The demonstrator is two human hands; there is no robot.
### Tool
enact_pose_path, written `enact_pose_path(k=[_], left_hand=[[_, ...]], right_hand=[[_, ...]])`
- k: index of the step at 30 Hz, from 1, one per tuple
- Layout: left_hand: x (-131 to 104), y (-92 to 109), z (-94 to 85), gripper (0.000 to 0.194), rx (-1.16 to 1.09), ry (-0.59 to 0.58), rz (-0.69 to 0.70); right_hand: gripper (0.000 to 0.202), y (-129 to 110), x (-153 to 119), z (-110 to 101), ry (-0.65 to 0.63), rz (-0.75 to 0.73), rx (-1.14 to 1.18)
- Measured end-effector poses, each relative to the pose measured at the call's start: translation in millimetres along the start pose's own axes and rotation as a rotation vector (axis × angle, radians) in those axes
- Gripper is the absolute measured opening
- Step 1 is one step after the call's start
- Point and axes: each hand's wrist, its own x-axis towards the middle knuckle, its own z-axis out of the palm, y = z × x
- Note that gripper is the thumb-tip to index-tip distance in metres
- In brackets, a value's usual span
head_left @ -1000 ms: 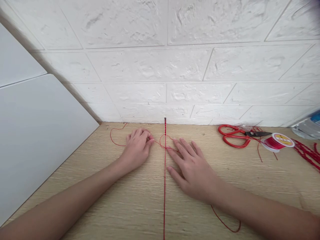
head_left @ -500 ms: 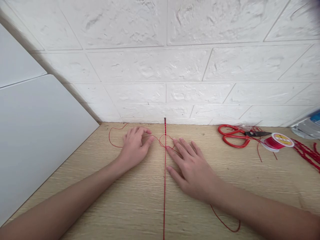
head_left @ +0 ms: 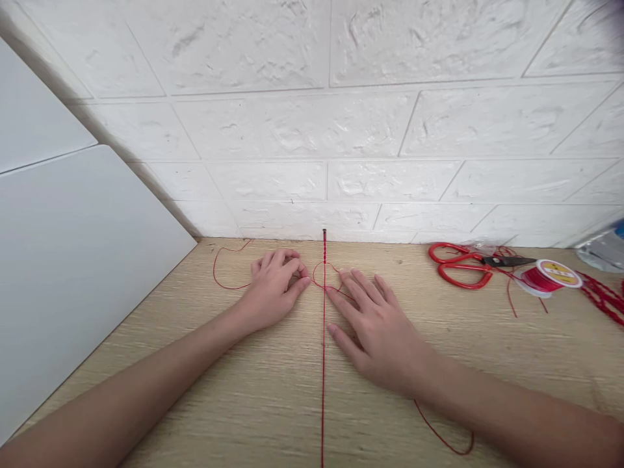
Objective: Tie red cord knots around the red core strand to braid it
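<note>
Passage: near tabletop, either side of the red cord. Obstacles: scissors and spool, far right; wall, far side.

The left hand hides a stretch of the thin red thread, and whether its fingertips pinch the strand is too small to tell. Under the right hand and forearm another stretch is covered, so its link to the red strand beyond cannot be followed. The central red cord is cut off at the bottom, as is the desk before its near edge. Toward the desk's far right corner, the right picture edge crops the braided cords and clear container; the spool's label is unreadable.
</note>
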Motion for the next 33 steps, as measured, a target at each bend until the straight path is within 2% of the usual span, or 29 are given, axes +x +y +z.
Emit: enact_pose_path(k=[5, 9, 25, 33], left_hand=[[-1, -1, -0.2, 0.018, -0.013, 0.004, 0.002], [-1, 0, -0.6, 0.017, -0.020, 0.010, 0.003], [-2, 1, -4.4, 0.016, -0.078, 0.050, -0.001], [-2, 1, -3.4, 0.014, -0.070, 0.004, 0.043]], right_hand=[[0.050, -3, -1, -7, 0.059, -0.099, 0.008], [0.045, -6, -1, -11, 0.046, -0.152, 0.059], [0.042, -5, 0, -12, 0.092, -0.118, 0.062], [0.039, -5, -1, -10, 0.078, -0.127, 0.018]])
